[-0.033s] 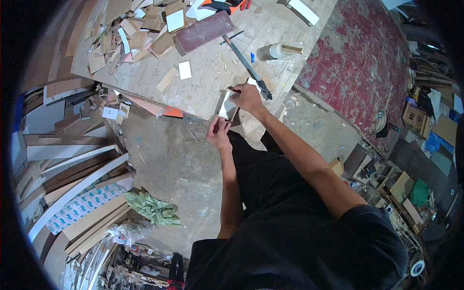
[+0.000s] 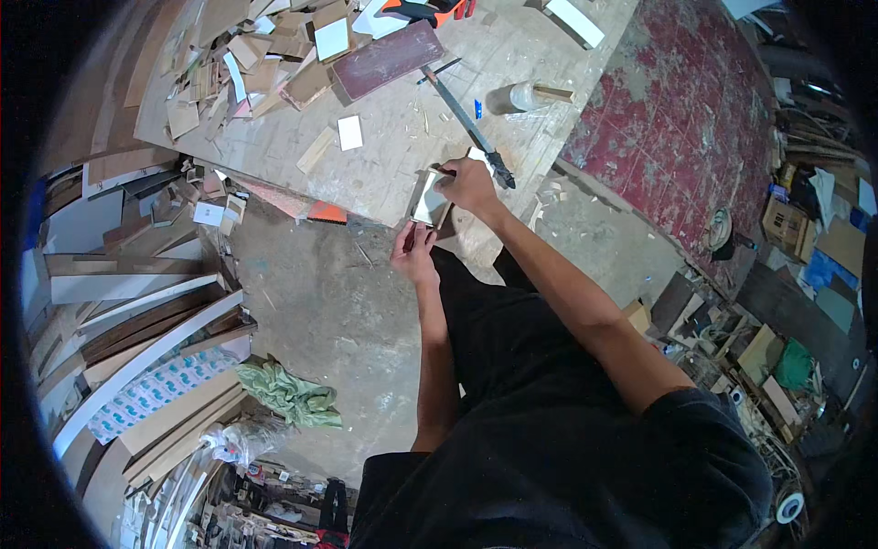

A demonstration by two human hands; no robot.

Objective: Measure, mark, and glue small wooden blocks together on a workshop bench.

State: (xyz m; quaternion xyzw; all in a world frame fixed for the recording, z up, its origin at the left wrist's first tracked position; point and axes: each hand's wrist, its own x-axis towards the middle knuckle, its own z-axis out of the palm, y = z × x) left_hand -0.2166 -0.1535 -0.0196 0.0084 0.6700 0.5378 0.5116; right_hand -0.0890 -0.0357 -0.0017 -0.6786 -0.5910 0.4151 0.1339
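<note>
A small wooden box-like piece with a white face point(image 2: 429, 199) is at the near edge of the worktable point(image 2: 274, 151). My left hand point(image 2: 416, 256) pinches its near end between thumb and fingers. Curled over its far right side, my right hand point(image 2: 469, 187) grips it near the top. My palm hides part of that side. Another white piece point(image 2: 476, 155) shows just beyond my right knuckles. Beside it lies a long metal bar clamp point(image 2: 462, 114), its dark end close to my right hand.
Wood offcuts point(image 2: 265, 69) are heaped at the table's far left, beside a dark red-brown board point(image 2: 389, 60) and orange-handled tools point(image 2: 421, 11). A clear plastic container point(image 2: 526, 97) with a stick lies right of the clamp. Stacked boards point(image 2: 151, 357) stand left; a green cloth point(image 2: 288, 393) lies on the floor.
</note>
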